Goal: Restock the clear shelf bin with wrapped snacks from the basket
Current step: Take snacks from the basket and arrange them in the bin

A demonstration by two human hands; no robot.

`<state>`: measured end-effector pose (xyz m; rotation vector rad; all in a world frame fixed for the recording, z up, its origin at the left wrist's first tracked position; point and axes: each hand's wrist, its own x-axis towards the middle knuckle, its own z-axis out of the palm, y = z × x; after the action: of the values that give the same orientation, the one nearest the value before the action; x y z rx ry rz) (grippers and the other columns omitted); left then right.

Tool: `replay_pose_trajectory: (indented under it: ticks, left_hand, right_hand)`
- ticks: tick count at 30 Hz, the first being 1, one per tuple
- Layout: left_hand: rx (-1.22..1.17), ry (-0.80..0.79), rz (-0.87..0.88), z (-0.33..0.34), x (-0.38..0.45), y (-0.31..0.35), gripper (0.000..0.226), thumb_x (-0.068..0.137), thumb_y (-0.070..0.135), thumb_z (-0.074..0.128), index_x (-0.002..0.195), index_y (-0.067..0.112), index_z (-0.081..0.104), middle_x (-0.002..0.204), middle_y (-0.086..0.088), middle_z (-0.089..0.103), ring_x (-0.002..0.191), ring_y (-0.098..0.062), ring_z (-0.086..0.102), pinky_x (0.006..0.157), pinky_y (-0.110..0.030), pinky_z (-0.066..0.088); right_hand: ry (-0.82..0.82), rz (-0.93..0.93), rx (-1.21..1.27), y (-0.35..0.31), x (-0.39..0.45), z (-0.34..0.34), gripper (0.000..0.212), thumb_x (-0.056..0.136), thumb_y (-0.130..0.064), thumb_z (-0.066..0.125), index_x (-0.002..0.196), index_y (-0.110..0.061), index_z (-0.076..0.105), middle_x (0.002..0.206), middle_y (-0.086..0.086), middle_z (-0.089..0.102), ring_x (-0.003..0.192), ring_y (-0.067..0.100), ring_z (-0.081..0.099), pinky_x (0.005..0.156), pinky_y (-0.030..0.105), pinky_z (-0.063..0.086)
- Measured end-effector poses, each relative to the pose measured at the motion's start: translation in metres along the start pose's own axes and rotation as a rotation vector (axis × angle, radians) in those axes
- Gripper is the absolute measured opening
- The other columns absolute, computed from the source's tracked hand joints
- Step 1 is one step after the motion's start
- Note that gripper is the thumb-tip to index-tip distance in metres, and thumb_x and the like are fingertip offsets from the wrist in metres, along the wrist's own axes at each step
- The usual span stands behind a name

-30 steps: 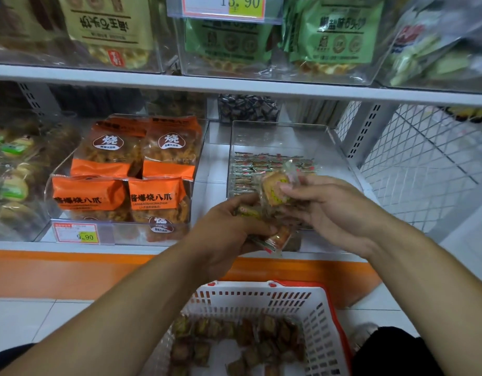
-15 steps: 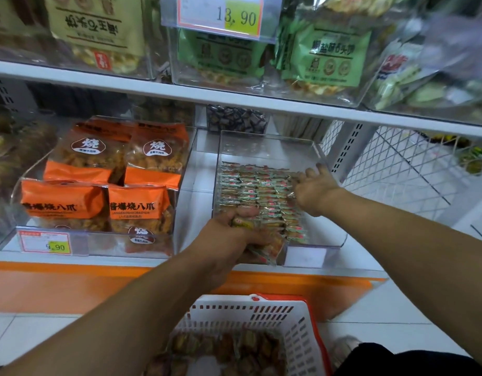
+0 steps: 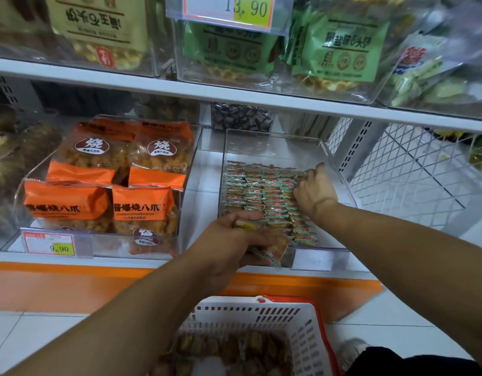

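The clear shelf bin (image 3: 275,146) sits on the lower shelf, with neat rows of small wrapped snacks (image 3: 258,191) covering its floor; its back part is bare. My left hand (image 3: 229,242) grips a bundle of wrapped snacks (image 3: 272,249) at the bin's front edge. My right hand (image 3: 314,192) reaches into the bin, its curled fingers down on the right end of the rows. The fingertips are hidden among the wrappers. Below, the white basket (image 3: 261,312) with a red rim holds more wrapped snacks (image 3: 234,348).
Left of the bin, another clear bin holds orange snack bags (image 3: 109,180) behind a 9.90 price tag (image 3: 55,244). The upper shelf edge (image 3: 234,93) overhangs, carrying green bags (image 3: 340,47). A white wire mesh panel (image 3: 413,175) stands to the right.
My right hand carried one snack from in front of my left hand into the bin, then drew slightly nearer along the right end of the rows. The left hand keeps its bundle.
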<state>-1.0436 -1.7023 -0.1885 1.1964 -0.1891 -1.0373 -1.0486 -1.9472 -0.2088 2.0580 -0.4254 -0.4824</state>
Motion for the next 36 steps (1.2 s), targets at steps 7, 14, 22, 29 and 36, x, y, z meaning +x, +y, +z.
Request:
replay_pose_trajectory:
  ticks: [7, 14, 22, 29, 36]
  left_hand:
    - [-0.095, 0.029, 0.078, 0.002, -0.005, -0.001, 0.049, 0.077, -0.012, 0.075, 0.119, 0.011, 0.065, 0.092, -0.012, 0.079, 0.082, -0.034, 0.077, 0.055, -0.034, 0.061]
    - [-0.176, 0.048, 0.235, 0.006, -0.019, -0.001, 0.059, 0.072, -0.007, 0.079, 0.124, 0.014, 0.061, 0.100, -0.015, 0.078, 0.083, -0.029, 0.077, 0.060, -0.030, 0.060]
    - [-0.357, 0.082, 0.104, 0.004, -0.029, 0.010, 0.034, 0.098, -0.002, 0.046, 0.120, 0.008, 0.070, 0.116, -0.028, 0.069, 0.105, -0.042, 0.071, 0.082, -0.050, 0.063]
    - [-0.358, -0.017, 0.060, 0.000, -0.031, 0.004, 0.034, 0.100, -0.001, 0.050, 0.129, 0.012, 0.061, 0.121, -0.023, 0.071, 0.099, -0.039, 0.074, 0.073, -0.045, 0.064]
    - [-0.346, 0.018, 0.141, -0.003, -0.032, -0.001, 0.027, 0.077, 0.012, 0.071, 0.102, 0.002, 0.071, 0.107, -0.018, 0.077, 0.099, -0.029, 0.076, 0.063, -0.026, 0.062]
  right_hand:
    - [0.093, 0.045, 0.232, 0.023, -0.026, -0.026, 0.035, 0.095, -0.027, 0.057, 0.128, -0.015, 0.062, 0.131, 0.009, 0.058, 0.125, 0.030, 0.047, 0.105, 0.042, 0.038]
    - [0.065, -0.207, 1.738, 0.047, -0.131, -0.072, 0.034, 0.081, -0.065, 0.070, 0.098, -0.034, 0.071, 0.066, -0.005, 0.070, 0.054, 0.004, 0.063, 0.048, 0.025, 0.053]
    - [0.190, -0.150, 2.244, 0.019, -0.156, -0.055, 0.038, 0.069, -0.002, 0.088, 0.099, -0.019, 0.072, 0.079, 0.000, 0.076, 0.065, 0.014, 0.067, 0.066, 0.035, 0.059]
    - [0.657, -0.165, 2.180, 0.004, -0.153, -0.050, 0.066, 0.066, 0.032, 0.058, 0.074, -0.031, 0.077, 0.104, -0.004, 0.071, 0.102, 0.011, 0.067, 0.078, 0.035, 0.055]
    - [0.613, -0.105, 2.264, -0.002, -0.151, -0.047, 0.067, 0.085, 0.024, 0.052, 0.088, -0.036, 0.081, 0.105, -0.011, 0.076, 0.106, 0.011, 0.070, 0.090, 0.030, 0.058]
